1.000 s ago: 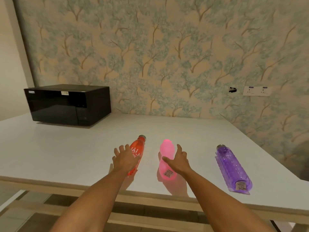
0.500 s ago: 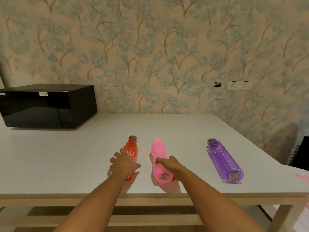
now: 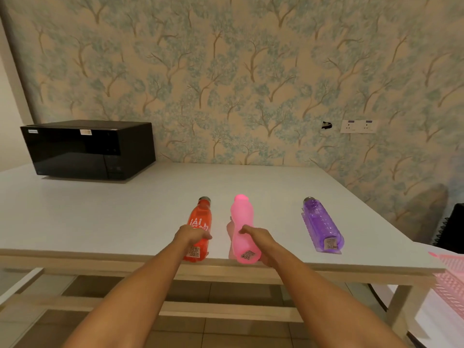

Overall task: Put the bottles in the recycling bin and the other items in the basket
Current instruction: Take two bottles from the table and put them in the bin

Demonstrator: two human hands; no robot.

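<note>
- My left hand (image 3: pixel 192 237) is wrapped over the lower body of the red bottle (image 3: pixel 198 228), fingers curled across it; my right hand (image 3: pixel 256 236) is curled the same way over the waist of the pink bottle (image 3: pixel 242 229). Both bottles lie on their sides with their bases at the near edge of the white table (image 3: pixel 100 217), caps pointing away from me.
- I judge the step in hand to be the double pick-up. I'd close firmly before lifting, since both bodies look smooth and round and could roll or slip out of a loose wrap.
- The bases sit right at the table lip, so I'd lift straight up rather than drag toward me, or one may tip off the edge.
- The purple bottle (image 3: pixel 322 224) lies well apart to the right, also on its side, untouched. It will need a separate trip.
- At the right edge a pink latticed thing (image 3: pixel 449 280) shows, cut off by the frame; I take it for the basket, but I can't be sure. No recycling bin is in view, so I'd look for it before carrying.
- Farthest off, a black microwave (image 3: pixel 88 149) stands at the back left, clear of my path.
</note>
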